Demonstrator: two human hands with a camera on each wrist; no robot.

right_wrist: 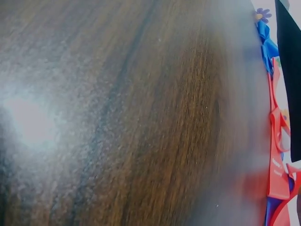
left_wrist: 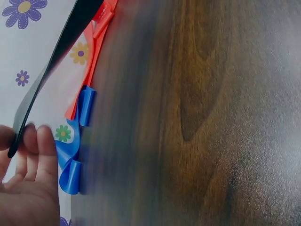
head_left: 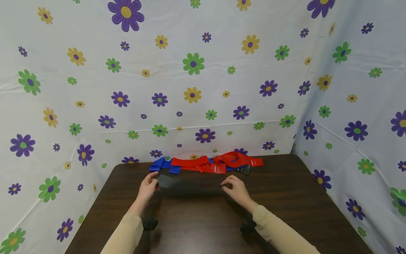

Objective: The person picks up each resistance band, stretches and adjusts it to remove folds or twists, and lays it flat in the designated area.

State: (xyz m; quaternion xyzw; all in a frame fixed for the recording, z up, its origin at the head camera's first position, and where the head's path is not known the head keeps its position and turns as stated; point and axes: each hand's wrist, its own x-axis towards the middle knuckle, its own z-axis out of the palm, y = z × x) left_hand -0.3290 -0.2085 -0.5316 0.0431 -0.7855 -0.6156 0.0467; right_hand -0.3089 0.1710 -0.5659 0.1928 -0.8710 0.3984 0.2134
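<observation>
Head view, left hand (head_left: 147, 188): I see thumb and fingers pinching the left end of a black resistance band (head_left: 177, 184)
Head view, right hand (head_left: 236, 190): from my post I make out thumb and fingertips pinching the same band's right end
Band's place: spread between the two hands, held up over the tabletop (head_left: 196, 218), broad at the left and thinning to a narrow line at the right
Back edge: red bands (head_left: 191, 163) and blue bands (head_left: 161, 164) lie overlapping in loose folds, just beyond the black one; a dark strip (head_left: 244, 170) with white print pokes out under the red at the right
Backdrop: a flowered cloth (head_left: 190, 42) rises behind the tabletop and along its sides
Left wrist view: I get the black band nearly edge-on, clamped between thumb and fingers and running up to the top; red and blue folds show beside it
Right wrist view: the black band hangs at the right border, red and blue behind it; I cannot tell the grip from here
</observation>
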